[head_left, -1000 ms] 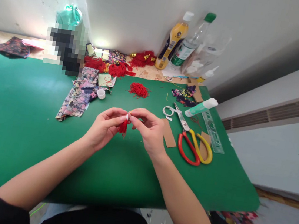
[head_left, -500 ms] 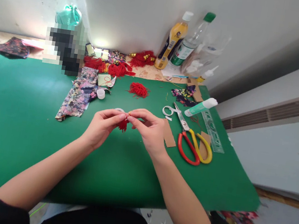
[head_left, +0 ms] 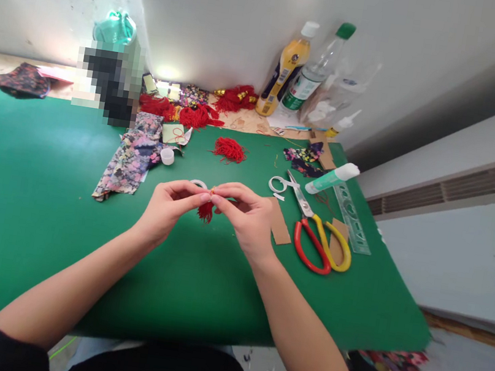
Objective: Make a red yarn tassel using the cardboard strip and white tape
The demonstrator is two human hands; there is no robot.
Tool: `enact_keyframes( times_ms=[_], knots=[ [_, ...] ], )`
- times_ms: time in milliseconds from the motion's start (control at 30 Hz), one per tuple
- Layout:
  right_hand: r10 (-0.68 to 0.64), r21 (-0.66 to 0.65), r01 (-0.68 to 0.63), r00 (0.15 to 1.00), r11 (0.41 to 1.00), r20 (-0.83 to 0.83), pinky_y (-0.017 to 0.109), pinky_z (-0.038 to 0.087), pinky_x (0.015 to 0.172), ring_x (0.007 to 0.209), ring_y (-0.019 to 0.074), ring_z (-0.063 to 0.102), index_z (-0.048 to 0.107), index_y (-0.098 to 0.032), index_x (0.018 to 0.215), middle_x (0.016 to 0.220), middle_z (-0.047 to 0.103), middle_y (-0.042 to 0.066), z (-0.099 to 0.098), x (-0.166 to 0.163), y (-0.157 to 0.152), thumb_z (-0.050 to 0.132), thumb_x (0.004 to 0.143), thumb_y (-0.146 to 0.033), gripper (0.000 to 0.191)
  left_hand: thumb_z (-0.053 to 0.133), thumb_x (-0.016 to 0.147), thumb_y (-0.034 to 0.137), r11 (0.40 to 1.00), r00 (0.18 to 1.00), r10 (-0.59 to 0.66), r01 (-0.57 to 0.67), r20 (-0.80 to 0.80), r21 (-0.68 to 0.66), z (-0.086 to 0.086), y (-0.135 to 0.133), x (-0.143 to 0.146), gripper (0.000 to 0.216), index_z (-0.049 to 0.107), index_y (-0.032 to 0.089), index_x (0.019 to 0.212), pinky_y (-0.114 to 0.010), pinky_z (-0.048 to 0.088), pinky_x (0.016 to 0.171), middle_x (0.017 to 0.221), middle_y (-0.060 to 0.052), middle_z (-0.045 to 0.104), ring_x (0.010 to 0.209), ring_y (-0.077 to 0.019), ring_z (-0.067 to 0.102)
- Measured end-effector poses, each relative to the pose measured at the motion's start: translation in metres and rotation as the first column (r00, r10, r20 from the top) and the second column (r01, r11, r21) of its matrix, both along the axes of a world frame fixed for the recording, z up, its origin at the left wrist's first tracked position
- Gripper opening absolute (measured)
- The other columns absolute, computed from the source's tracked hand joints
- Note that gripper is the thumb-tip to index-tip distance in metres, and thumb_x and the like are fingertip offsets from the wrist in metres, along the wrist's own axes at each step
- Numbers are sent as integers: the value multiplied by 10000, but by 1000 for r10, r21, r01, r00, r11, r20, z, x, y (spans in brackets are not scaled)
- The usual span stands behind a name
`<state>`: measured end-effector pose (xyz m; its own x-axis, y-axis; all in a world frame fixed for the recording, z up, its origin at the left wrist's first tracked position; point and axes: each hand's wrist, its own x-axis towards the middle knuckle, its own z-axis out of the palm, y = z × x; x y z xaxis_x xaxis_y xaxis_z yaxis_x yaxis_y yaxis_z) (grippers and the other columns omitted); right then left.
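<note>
Both hands meet over the middle of the green table (head_left: 37, 222), pinching the top of a small red tassel (head_left: 205, 212). My left hand (head_left: 169, 208) closes thumb and forefinger on its left side. My right hand (head_left: 247, 216) does the same from the right. The tassel's threads hang down between the fingertips, and its top is mostly covered by them. Behind the left fingertips a white ring (head_left: 199, 183), perhaps a roll of tape, shows in part. Farther back lies a loose bundle of red threads (head_left: 230, 149).
Right of my hands are scissors (head_left: 304, 209) with red and yellow handles, a glue stick (head_left: 332, 179), a clear ruler (head_left: 354, 220) and a cardboard piece (head_left: 279, 222). Floral fabric (head_left: 128, 158) and a white cap (head_left: 167, 156) lie left. Bottles (head_left: 286, 70) and red tassels (head_left: 199, 115) line the back.
The fingertips have shifted slightly on the tassel's top, and more of its red threads now hang in sight below them. The things on the table stay put.
</note>
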<state>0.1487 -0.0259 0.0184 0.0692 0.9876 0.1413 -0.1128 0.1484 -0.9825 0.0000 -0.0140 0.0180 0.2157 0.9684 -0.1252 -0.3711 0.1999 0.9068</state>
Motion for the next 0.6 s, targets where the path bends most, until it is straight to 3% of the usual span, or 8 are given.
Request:
enact_keyframes(
  times_ms=[200,433,600],
  knots=[
    [17,19,-17,999,1000,31,301,579,676,733,143,655,752,-231,715,770,697,12,-3,1,1,782,704,-297,73,851,616,284,997,996,78,-77,-48,26,-2,-2,3,182,745,161,697,-257,518,636,706,-25,712,626,-114,623],
    [-20,-13,20,1000,1000,10,310,579,694,752,152,659,745,-224,716,773,694,14,-3,0,2,797,681,-312,109,809,678,316,996,996,70,-67,-52,51,-3,-4,1,166,761,170,740,-292,531,723,777,-44,735,721,-150,656],
    [-15,-15,15,1000,1000,1,281,573,618,701,139,649,731,-210,699,756,672,11,-3,1,2,807,665,-343,157,836,637,312,997,996,20,-13,-89,83,4,-6,4,217,744,145,743,-325,542,668,657,-33,700,607,-152,647]
  ],
)
